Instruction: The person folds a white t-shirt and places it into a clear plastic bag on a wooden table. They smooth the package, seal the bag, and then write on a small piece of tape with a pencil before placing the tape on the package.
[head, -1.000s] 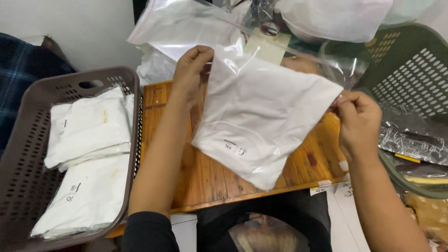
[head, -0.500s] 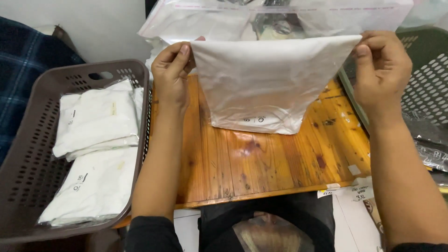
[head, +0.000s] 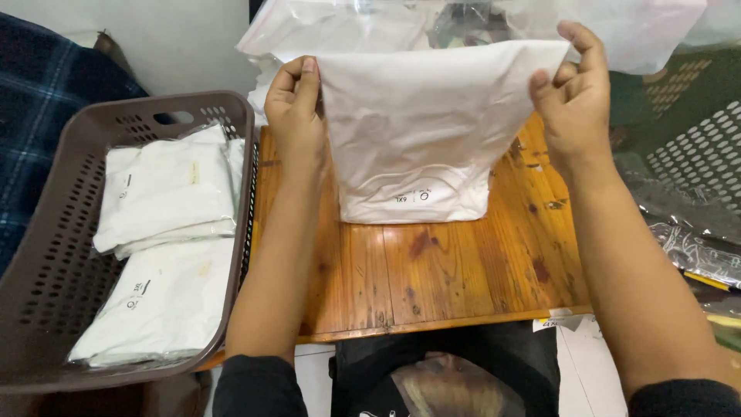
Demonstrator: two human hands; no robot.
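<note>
I hold a folded white garment [head: 421,131] upright over a small wooden table [head: 455,270], its lower edge resting on the wood. My left hand [head: 297,108] pinches its upper left corner. My right hand [head: 571,96] grips its upper right corner. A clear plastic bag [head: 363,23] lies just behind the garment, at the table's far edge.
A brown perforated basket [head: 46,255] stands to the left and holds bagged white garments [head: 166,193]. A green basket [head: 695,147] and silvery plastic wrappers [head: 695,239] sit to the right. Blue checked cloth [head: 46,108] lies at the far left.
The garment hung tilted a second ago; both hands have turned it square and upright, and it now stands lower with its bottom edge on the table.
</note>
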